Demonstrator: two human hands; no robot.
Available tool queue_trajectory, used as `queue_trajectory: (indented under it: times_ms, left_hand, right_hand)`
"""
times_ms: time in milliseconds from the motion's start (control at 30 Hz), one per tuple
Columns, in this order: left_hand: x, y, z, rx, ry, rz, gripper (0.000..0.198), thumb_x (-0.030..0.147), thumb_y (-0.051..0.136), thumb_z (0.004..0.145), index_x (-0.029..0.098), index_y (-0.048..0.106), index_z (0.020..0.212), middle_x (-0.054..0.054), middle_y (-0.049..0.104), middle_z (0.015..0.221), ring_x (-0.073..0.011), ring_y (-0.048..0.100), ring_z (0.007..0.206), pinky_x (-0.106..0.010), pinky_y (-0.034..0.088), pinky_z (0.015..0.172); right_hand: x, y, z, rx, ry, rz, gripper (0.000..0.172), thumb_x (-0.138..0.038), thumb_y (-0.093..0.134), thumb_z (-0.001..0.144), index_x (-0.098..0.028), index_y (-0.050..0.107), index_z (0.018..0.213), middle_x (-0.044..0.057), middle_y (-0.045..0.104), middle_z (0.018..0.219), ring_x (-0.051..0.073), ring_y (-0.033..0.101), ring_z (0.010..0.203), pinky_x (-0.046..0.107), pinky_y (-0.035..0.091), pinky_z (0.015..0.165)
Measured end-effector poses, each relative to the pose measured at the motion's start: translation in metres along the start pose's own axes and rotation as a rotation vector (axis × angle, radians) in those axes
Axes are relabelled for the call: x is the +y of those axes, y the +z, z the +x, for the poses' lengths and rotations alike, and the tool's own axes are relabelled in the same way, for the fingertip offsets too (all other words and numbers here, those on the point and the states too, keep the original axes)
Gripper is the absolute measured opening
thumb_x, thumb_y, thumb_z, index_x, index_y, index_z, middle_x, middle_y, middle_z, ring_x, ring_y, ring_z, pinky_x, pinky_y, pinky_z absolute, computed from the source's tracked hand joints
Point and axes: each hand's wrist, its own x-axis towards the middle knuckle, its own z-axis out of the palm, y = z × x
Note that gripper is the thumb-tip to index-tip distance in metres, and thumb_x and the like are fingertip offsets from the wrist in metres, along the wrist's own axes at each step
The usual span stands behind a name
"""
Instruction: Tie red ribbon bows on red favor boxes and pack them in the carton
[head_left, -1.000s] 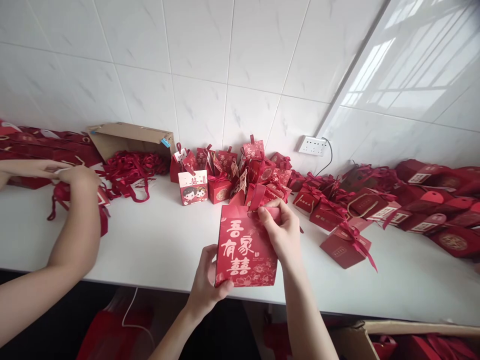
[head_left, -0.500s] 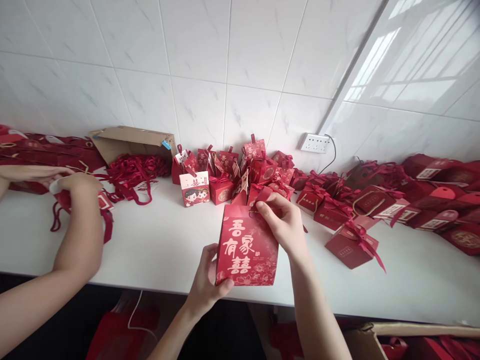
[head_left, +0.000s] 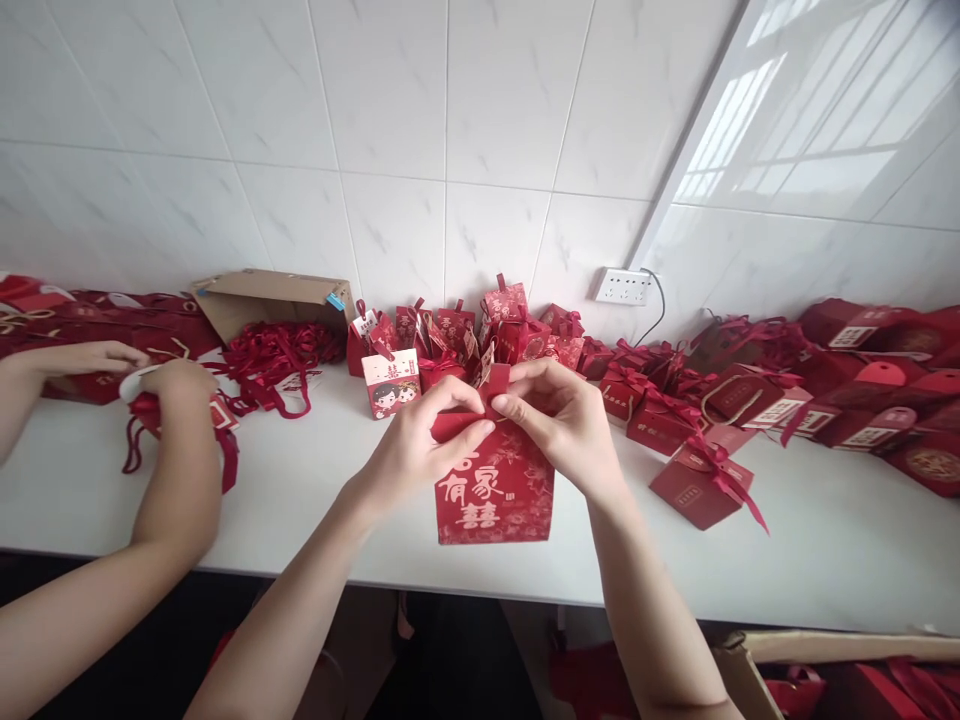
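A red gift box with pale Chinese characters and flower print stands in front of me near the table's front edge. At its top, a dark red ribbon sticks up in a loop. My left hand pinches at the base of this ribbon, thumb and forefinger close together, covering the box's upper left corner. My right hand also has its fingers closed on the ribbon, from the right side. Exactly where each fingertip grips is partly hidden.
Finished-looking small gift boxes crowd the table behind. Red boxes with bows and stacked boxes lie to the right. A cardboard box spills ribbons. A co-worker's hands handle a red box at left. A carton stands lower right.
My left hand has left the box's lower left side and risen to the ribbon at the top. The box now stands on the table, and my right hand stays at the ribbon.
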Motion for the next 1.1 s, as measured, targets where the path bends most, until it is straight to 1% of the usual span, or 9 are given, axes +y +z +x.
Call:
queue_trajectory:
  times_ms: [133, 300, 500, 633, 733, 800, 900, 1000, 1100]
  left_hand:
    - [0.007, 0.002, -0.003, 0.000, 0.051, 0.016, 0.011, 0.027, 0.056, 0.085, 0.020, 0.064, 0.089, 0.000, 0.063, 0.081, -0.0143, 0.062, 0.074, -0.025, 0.051, 0.069]
    - [0.021, 0.001, -0.008, 0.029, 0.122, 0.071, 0.013, 0.019, 0.055, 0.086, 0.019, 0.066, 0.093, -0.003, 0.067, 0.097, -0.0154, 0.063, 0.093, -0.026, 0.052, 0.082]
    - [0.030, 0.001, -0.010, 0.081, 0.112, 0.034, 0.015, 0.018, 0.059, 0.084, 0.020, 0.069, 0.094, -0.003, 0.068, 0.100, -0.0153, 0.063, 0.094, -0.027, 0.053, 0.085]
    - [0.024, -0.003, -0.009, 0.134, 0.111, 0.024, 0.015, 0.016, 0.060, 0.083, 0.019, 0.069, 0.094, -0.003, 0.068, 0.097, -0.0142, 0.063, 0.092, -0.027, 0.054, 0.085]
    - [0.006, 0.002, -0.014, 0.216, 0.174, 0.019, 0.014, 0.014, 0.059, 0.083, 0.017, 0.069, 0.092, -0.004, 0.067, 0.093, -0.0128, 0.063, 0.089, -0.025, 0.054, 0.082]
    - [-0.015, 0.012, -0.024, 0.244, 0.259, 0.033, 0.014, 0.012, 0.057, 0.083, 0.015, 0.068, 0.091, -0.005, 0.067, 0.089, -0.0130, 0.063, 0.086, -0.025, 0.055, 0.079]
    - [-0.053, 0.035, -0.044, 0.237, 0.348, 0.074, 0.018, 0.012, 0.052, 0.084, 0.014, 0.067, 0.092, -0.009, 0.067, 0.091, -0.0142, 0.065, 0.083, -0.024, 0.057, 0.070]
    - [-0.081, 0.061, -0.063, 0.281, 0.289, 0.090, 0.020, 0.011, 0.050, 0.083, 0.013, 0.068, 0.091, -0.009, 0.068, 0.086, -0.0137, 0.066, 0.076, -0.023, 0.057, 0.068]
    - [-0.088, 0.082, -0.074, 0.368, 0.191, 0.053, 0.021, 0.012, 0.049, 0.082, 0.013, 0.068, 0.090, -0.007, 0.069, 0.081, -0.0127, 0.065, 0.071, -0.022, 0.058, 0.067]
  right_hand:
    - [-0.006, 0.002, -0.001, 0.058, -0.007, 0.068, 0.017, -0.032, 0.070, 0.076, -0.018, 0.058, 0.078, -0.002, 0.065, 0.070, 0.010, 0.061, 0.063, 0.021, 0.048, 0.058]
    - [-0.012, 0.002, -0.005, 0.071, -0.012, 0.055, 0.017, -0.032, 0.069, 0.077, -0.018, 0.061, 0.072, -0.001, 0.064, 0.068, 0.010, 0.058, 0.059, 0.021, 0.047, 0.054]
    - [-0.019, 0.004, -0.011, 0.115, -0.068, -0.053, 0.015, -0.032, 0.062, 0.083, -0.019, 0.060, 0.076, -0.002, 0.063, 0.071, 0.009, 0.056, 0.061, 0.021, 0.045, 0.056]
    - [-0.014, 0.004, -0.014, 0.097, -0.171, -0.177, 0.013, -0.030, 0.054, 0.089, -0.021, 0.062, 0.084, 0.000, 0.064, 0.084, 0.013, 0.059, 0.078, 0.025, 0.046, 0.071]
    - [0.009, 0.009, -0.024, 0.044, -0.244, -0.267, 0.011, -0.026, 0.055, 0.088, -0.023, 0.061, 0.097, 0.002, 0.063, 0.096, 0.016, 0.059, 0.090, 0.028, 0.045, 0.081]
    - [0.035, 0.016, -0.035, 0.049, -0.257, -0.312, 0.013, -0.024, 0.055, 0.088, -0.024, 0.059, 0.100, 0.002, 0.062, 0.093, 0.016, 0.059, 0.086, 0.027, 0.046, 0.077]
    - [0.083, 0.031, -0.053, 0.123, -0.257, -0.332, 0.007, -0.026, 0.054, 0.087, -0.022, 0.058, 0.091, 0.002, 0.060, 0.084, 0.016, 0.058, 0.078, 0.027, 0.047, 0.069]
    - [0.126, 0.045, -0.070, 0.169, -0.134, -0.317, 0.016, -0.035, 0.052, 0.087, -0.020, 0.057, 0.084, 0.003, 0.060, 0.078, 0.017, 0.058, 0.071, 0.028, 0.047, 0.063]
    - [0.145, 0.051, -0.082, 0.304, 0.001, -0.309, 0.028, -0.047, 0.052, 0.083, -0.019, 0.056, 0.084, 0.004, 0.060, 0.078, 0.019, 0.058, 0.070, 0.030, 0.047, 0.063]
